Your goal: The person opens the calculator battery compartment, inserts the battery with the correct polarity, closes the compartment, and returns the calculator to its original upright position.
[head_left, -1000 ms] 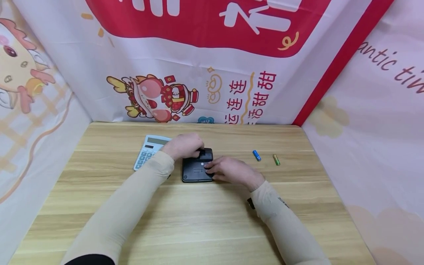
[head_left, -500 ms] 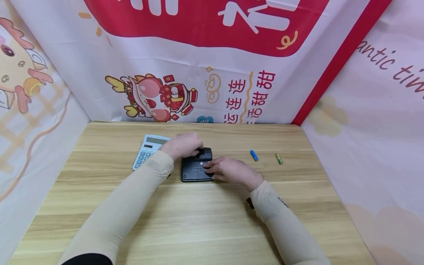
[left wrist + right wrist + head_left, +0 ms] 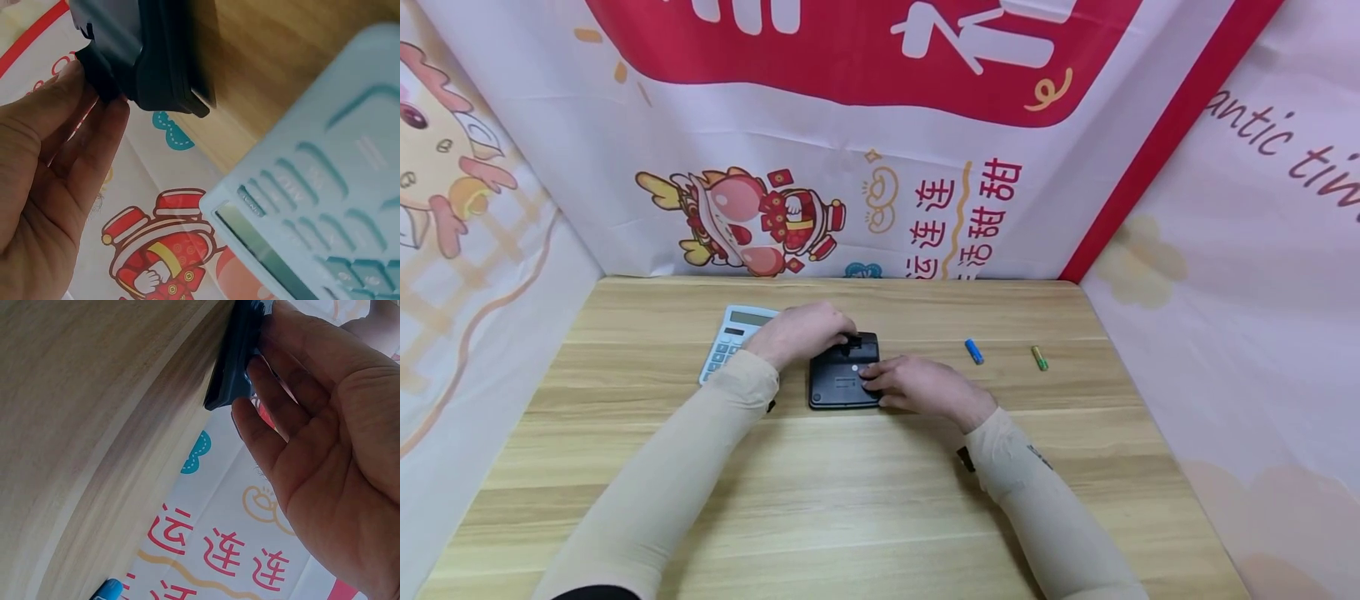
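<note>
A person works on a flat black device (image 3: 837,390) that lies underside up near the middle of a wood-grain surface (image 3: 880,508), a hand at either side of it. The left hand (image 3: 801,332) has a narrow grip, thumb and fingers pinching a small black piece (image 3: 99,72) at the device's far end; whether that piece is loose or attached cannot be told. The right hand (image 3: 928,387) has no closed grip: its fingers rest, lightly bent, on the device's right side. A pale-blue calculator (image 3: 718,357), partly hidden by the left hand, lies just to the left, while a blue battery (image 3: 974,351) and a green-and-gold battery (image 3: 1040,358) lie apart on the right.

The step in hand appears to be working the small piece, a job that calls for steady downward pressure from the right fingers so the device does not skid. The left pinch is best kept light and moved straight, without twisting, since thin plastic could snap, and the wrist should stay off the neighbouring calculator.
</note>
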A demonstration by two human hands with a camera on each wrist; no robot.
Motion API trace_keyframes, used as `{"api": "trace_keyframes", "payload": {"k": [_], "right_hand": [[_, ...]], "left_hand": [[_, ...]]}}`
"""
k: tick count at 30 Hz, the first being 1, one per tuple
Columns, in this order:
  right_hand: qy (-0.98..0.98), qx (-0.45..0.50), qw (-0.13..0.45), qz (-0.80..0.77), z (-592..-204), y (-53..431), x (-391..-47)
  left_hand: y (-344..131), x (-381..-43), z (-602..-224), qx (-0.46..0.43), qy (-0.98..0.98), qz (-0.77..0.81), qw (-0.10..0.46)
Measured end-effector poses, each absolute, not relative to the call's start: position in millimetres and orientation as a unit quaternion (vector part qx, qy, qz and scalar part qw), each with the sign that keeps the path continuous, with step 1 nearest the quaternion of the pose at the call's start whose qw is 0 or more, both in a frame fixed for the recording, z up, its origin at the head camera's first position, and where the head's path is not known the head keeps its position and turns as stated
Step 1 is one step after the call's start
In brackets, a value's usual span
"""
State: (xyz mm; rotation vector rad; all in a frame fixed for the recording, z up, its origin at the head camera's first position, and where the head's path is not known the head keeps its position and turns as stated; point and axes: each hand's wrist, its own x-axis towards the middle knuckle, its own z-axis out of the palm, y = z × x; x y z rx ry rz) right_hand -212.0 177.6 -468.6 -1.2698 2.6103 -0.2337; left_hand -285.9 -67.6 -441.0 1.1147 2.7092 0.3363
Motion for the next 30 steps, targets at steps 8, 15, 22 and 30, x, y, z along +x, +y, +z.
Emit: {"api": "trace_keyframes", "payload": {"k": [8, 15, 22, 30], "right_hand": [[0.892, -0.428, 0.122, -0.077, -468.6, 176.5, -212.2], [0.896, -0.419, 0.130, -0.072, -468.4, 175.7, -212.1], [0.897, -0.418, 0.125, -0.066, -469.1, 176.3, -210.5], [0.896, -0.422, 0.124, -0.063, -469.5, 176.4, -209.3]], "left_hand": [[-70.2, -286.4, -447.8, 0.377, 0.916, 0.116, 0.069], [-71.4, -288.1, -453.7, 0.380, 0.916, 0.118, 0.054], [-72.5, -289.0, -456.2, 0.376, 0.917, 0.130, 0.045], [-76.3, -291.8, -451.5, 0.342, 0.931, 0.131, 0.008]]}}
